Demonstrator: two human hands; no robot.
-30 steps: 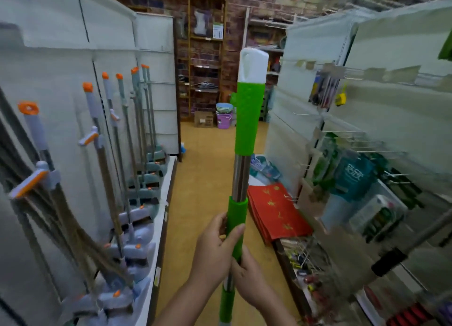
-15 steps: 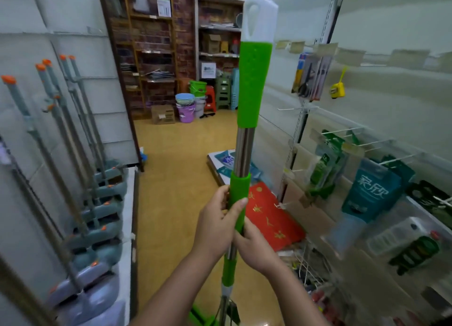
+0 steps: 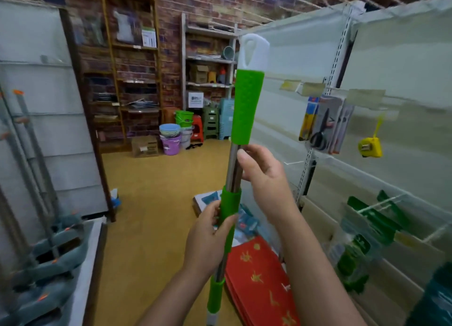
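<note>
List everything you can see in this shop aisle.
pole: one, green and steel with white cap, upright in the middle
mops: several, grey with orange tips, rack on the left
tubs: a stack, blue and purple, floor at the back
cardboard box: one, brown, floor beside the tubs
tape measure: one, yellow, hanging on the right
scissors: one pack, black handles, hanging on the right
flat packs: a stack, red with gold stars, floor on the right
left hand: grips the pole's green collar
right hand: grips the steel part above

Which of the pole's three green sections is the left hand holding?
The middle green collar, wrapped by the left hand; the long top grip sits above the right hand, the bottom sleeve below both.
</note>
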